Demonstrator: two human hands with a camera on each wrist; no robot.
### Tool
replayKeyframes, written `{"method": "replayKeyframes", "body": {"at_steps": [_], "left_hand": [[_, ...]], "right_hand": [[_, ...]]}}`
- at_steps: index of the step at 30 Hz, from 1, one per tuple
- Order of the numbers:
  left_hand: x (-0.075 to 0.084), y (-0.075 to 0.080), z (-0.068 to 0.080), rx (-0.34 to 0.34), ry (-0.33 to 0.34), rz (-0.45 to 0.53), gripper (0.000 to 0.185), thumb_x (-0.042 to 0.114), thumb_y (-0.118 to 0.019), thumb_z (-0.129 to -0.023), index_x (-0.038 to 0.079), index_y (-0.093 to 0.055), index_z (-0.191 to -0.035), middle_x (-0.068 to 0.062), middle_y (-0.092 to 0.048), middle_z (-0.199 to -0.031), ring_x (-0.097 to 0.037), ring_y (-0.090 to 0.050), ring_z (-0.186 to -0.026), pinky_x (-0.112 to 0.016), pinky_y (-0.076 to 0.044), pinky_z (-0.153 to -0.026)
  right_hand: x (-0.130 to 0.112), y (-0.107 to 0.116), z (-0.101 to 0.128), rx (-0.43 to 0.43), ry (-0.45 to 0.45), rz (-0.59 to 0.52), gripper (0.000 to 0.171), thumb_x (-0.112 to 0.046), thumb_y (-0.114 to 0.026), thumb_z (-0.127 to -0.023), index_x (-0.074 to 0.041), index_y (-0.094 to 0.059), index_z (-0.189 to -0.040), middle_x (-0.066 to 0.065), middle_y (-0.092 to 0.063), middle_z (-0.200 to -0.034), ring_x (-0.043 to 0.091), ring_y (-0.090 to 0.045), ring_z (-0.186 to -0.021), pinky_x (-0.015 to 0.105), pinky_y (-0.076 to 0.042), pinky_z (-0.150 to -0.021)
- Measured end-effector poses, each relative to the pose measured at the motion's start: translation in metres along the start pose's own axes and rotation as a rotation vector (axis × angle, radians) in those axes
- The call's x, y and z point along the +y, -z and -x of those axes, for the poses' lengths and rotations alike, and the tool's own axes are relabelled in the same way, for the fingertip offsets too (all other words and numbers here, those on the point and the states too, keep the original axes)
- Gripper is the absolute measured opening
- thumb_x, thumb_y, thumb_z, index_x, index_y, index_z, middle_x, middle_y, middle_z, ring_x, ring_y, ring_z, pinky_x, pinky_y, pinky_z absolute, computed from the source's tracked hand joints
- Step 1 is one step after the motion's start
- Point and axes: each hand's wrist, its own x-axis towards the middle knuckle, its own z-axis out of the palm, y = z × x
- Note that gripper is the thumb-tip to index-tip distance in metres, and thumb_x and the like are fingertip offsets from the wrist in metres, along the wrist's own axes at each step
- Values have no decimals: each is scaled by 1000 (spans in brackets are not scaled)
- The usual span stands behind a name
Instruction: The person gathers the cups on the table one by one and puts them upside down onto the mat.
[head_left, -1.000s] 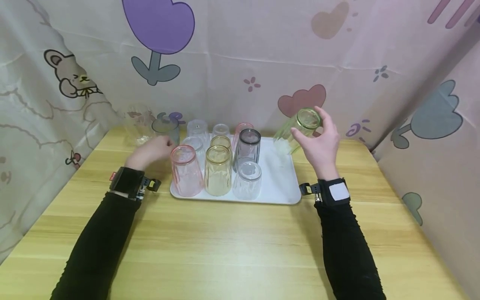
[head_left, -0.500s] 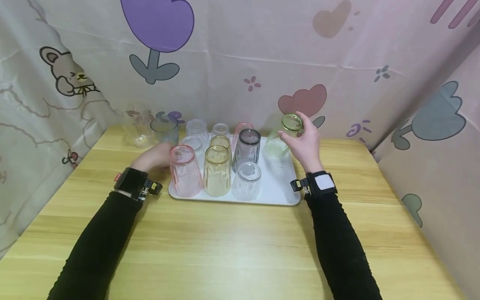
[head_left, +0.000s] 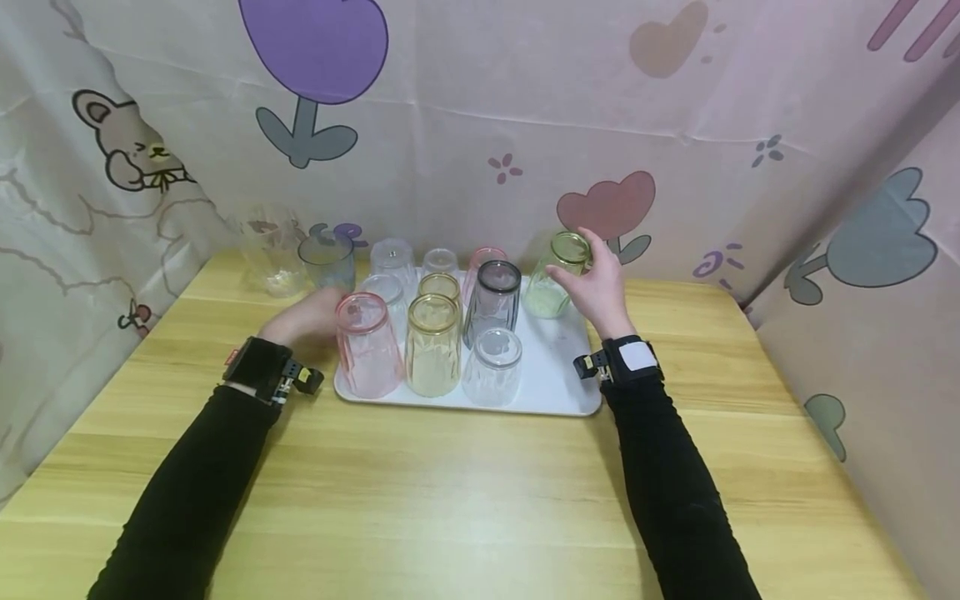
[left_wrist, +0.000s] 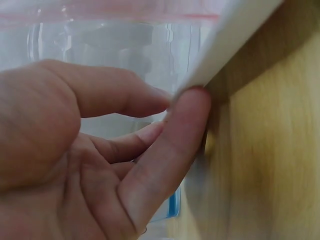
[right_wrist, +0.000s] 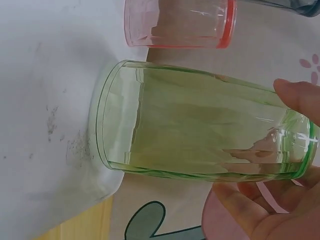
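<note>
At the tray's back right corner, a green glass (head_left: 546, 298) stands upside down. Its rim looks to touch the white tray (head_left: 558, 367). My right hand (head_left: 598, 287) grips it near its upturned base, with thumb and fingers on opposite sides in the right wrist view. At the tray's left side, my left hand (head_left: 303, 318) pinches the tray edge (left_wrist: 235, 37), as the left wrist view shows. In the head view a pink glass (head_left: 369, 350) partly hides those fingers. Yellow glasses (head_left: 433, 350), a dark grey glass (head_left: 492, 304) and a clear glass (head_left: 492, 368) stand inverted on the tray.
Left of the tray, at the back of the wooden table (head_left: 450, 500), stand a blue-grey glass (head_left: 328, 260) and a tall clear glass (head_left: 272, 250). Several more glasses fill the tray's back left. A patterned cloth (head_left: 465, 100) hangs behind the table.
My right hand has brought the tilted green glass left and down onto the tray, where it now stands nearly straight. My left hand has shifted slightly toward the tray and now holds its edge.
</note>
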Motion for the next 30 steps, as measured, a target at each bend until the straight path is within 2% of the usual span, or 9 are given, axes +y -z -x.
{"method": "replayKeyframes", "body": {"at_steps": [8, 15, 20, 26, 30], "left_hand": [[-3, -2, 2, -8, 15, 13, 38, 20, -67, -97, -9, -59, -121, -24, -65, -106, -40, -61, -104, -57, -52, -95], [-2, 0, 0, -14, 2, 22, 35, 18, -69, -96, -8, -60, -117, -21, -63, -101, -37, -62, -98, -54, -54, -90], [-3, 0, -1, -20, 13, 36, 38, 18, -69, -96, -9, -59, -120, -21, -63, -103, -38, -61, -99, -53, -53, -91], [-3, 0, -2, -9, 12, 24, 33, 16, -68, -96, -10, -60, -115, -19, -63, -97, -36, -62, -93, -51, -54, -85], [-2, 0, -2, -2, 9, 22, 37, 16, -68, -96, -11, -58, -118, -22, -63, -100, -39, -62, -97, -54, -54, -88]], "right_hand": [[4, -6, -5, -5, 0, 13, 81, -20, -82, -89, -7, -41, -158, 18, -48, -156, 41, -45, -139, 58, -36, -114], [5, -5, -10, -4, 21, 12, 80, -18, -82, -89, -6, -42, -157, 19, -47, -156, 40, -44, -141, 57, -34, -117], [4, -4, -11, -20, 20, 34, 81, -21, -82, -89, -6, -42, -157, 20, -44, -159, 42, -39, -145, 57, -31, -119], [4, -5, -13, -40, 12, 39, 83, -25, -82, -89, -8, -40, -159, 21, -41, -161, 44, -37, -145, 60, -28, -119], [6, -6, -14, -51, -7, 42, 84, -27, -82, -91, -10, -39, -160, 20, -38, -163, 43, -35, -148, 60, -27, -121]]}}
